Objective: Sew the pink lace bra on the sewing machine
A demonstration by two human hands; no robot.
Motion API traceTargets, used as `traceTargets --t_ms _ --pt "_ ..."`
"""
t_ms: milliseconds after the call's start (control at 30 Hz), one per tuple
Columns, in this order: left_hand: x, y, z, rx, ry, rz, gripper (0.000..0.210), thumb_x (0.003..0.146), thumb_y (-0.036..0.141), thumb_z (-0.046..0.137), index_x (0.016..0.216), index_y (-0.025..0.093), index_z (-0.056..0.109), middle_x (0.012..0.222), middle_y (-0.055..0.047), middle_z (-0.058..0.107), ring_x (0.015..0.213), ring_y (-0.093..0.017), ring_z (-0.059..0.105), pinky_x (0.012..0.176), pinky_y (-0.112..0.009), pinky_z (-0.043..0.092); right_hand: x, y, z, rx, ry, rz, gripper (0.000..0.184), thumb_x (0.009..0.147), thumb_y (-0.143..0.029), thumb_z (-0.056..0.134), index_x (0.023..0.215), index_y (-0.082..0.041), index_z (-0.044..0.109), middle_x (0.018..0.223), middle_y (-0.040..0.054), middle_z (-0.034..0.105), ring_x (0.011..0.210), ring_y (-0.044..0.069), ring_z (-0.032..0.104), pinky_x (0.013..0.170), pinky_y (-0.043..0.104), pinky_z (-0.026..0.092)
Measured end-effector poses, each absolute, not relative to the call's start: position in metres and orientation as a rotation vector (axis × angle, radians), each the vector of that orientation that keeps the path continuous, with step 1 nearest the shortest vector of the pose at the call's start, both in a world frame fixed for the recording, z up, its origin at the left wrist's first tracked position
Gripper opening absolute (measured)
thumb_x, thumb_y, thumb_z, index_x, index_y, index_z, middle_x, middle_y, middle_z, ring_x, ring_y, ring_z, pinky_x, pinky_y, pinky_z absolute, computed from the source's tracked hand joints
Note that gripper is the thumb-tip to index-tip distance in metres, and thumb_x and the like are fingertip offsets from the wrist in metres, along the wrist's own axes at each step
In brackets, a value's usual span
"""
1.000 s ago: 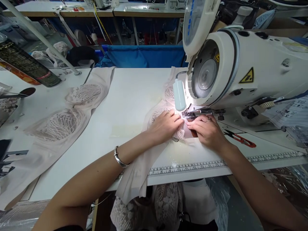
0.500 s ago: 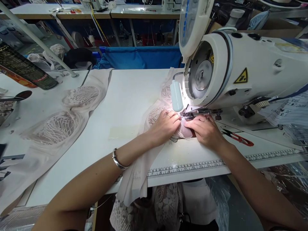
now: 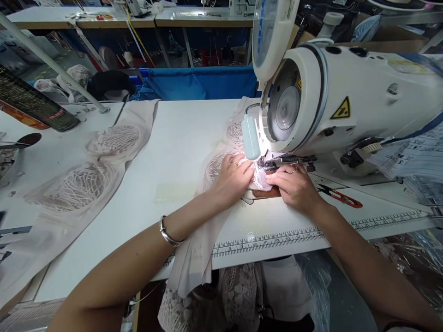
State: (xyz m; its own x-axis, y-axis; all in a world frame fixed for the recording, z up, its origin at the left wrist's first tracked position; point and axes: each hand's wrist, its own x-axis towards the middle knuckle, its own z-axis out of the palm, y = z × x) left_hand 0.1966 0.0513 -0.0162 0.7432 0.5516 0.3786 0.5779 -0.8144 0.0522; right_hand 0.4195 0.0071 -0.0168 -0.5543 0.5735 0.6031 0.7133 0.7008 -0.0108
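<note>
A pale pink lace bra (image 3: 215, 167) lies partly under the sewing machine (image 3: 308, 101), its band trailing over the table's front edge. My left hand (image 3: 232, 180) is closed on the cup near the needle, fingers bent and pressed onto the cloth. To the right of the needle, my right hand (image 3: 291, 185) pinches the edge of the same cup between thumb and fingers. The small lamp (image 3: 251, 137) lights this spot brightly. The needle tip and the cloth beneath my fingertips are mostly hidden.
Red-handled thread snips (image 3: 341, 197) lie right of my right hand. A printed ruler (image 3: 266, 242) runs along the front edge. Another lace bra (image 3: 81, 186) is spread out at left, near a dark can (image 3: 38, 101) and a metal post (image 3: 55, 64).
The cup's edge has drawn back toward the needle, baring more of the brown plate in front. Both hands stay on the cloth with only slight shifts. The view has moved a little.
</note>
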Motion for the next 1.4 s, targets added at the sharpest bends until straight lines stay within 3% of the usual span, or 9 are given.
traceTargets --t_ms 200,333,500,733,867,1067,1400 --pt "0.202 0.044 -0.012 -3.021 -0.498 -0.447 0.036 0.099 0.008 0.030 0.106 0.014 0.065 0.095 -0.006 0.068 0.082 -0.017 0.055 0.079 -0.033 0.040 0.421 0.007 -0.016 -0.979 -2.322 -0.275 0.029 0.090 0.002 0.046 0.091 -0.017 0.068 0.096 0.0033 0.076 0.086 0.020 0.059 0.079 0.036 0.044" --pt "0.206 0.039 -0.014 -3.036 -0.520 -0.437 0.035 0.100 0.011 0.031 0.101 0.013 0.066 0.098 -0.009 0.066 0.088 -0.018 0.055 0.079 -0.032 0.041 0.423 0.003 -0.011 -0.924 -2.317 -0.220 0.028 0.089 0.000 0.050 0.076 -0.020 0.064 0.087 0.0005 0.076 0.080 0.018 0.060 0.077 0.036 0.043" --pt "0.204 0.036 -0.015 -3.056 -0.578 -0.424 0.036 0.101 0.016 0.029 0.114 0.012 0.063 0.100 -0.010 0.066 0.089 -0.020 0.054 0.081 -0.035 0.042 0.424 0.002 -0.011 -0.993 -2.368 -0.176 0.031 0.089 -0.002 0.048 0.074 -0.022 0.066 0.077 -0.0006 0.073 0.079 0.018 0.060 0.080 0.037 0.041" --pt "0.201 0.042 -0.019 -3.061 -0.661 -0.479 0.031 0.094 0.012 0.040 0.116 0.014 0.062 0.107 -0.010 0.065 0.100 -0.022 0.054 0.096 -0.039 0.042 0.425 0.005 -0.015 -1.009 -2.346 -0.188 0.029 0.088 0.000 0.046 0.079 -0.020 0.065 0.084 0.0014 0.074 0.080 0.018 0.061 0.077 0.036 0.042" --pt "0.199 0.046 -0.021 -3.043 -0.696 -0.520 0.032 0.093 0.008 0.039 0.116 0.015 0.061 0.112 -0.010 0.065 0.106 -0.021 0.056 0.109 -0.045 0.034 0.423 0.007 -0.016 -0.997 -2.341 -0.228 0.027 0.088 0.003 0.045 0.084 -0.015 0.065 0.089 0.0046 0.075 0.083 0.019 0.062 0.077 0.036 0.043" --pt "0.196 0.054 -0.019 -3.118 -0.792 -0.477 0.033 0.099 0.012 0.033 0.118 0.017 0.060 0.115 -0.009 0.064 0.105 -0.019 0.058 0.107 -0.048 0.035 0.421 0.008 -0.019 -1.053 -2.358 -0.265 0.026 0.089 0.001 0.046 0.089 -0.016 0.065 0.097 0.0045 0.076 0.086 0.020 0.061 0.076 0.036 0.045" --pt "0.192 0.065 -0.018 -3.249 -0.969 -0.498 0.033 0.104 0.027 0.031 0.122 0.023 0.058 0.138 -0.007 0.058 0.126 -0.021 0.054 0.116 -0.057 0.021 0.419 0.006 -0.011 -1.082 -2.415 -0.306 0.027 0.091 -0.001 0.043 0.093 -0.016 0.065 0.098 0.0057 0.074 0.091 0.022 0.062 0.077 0.036 0.045"
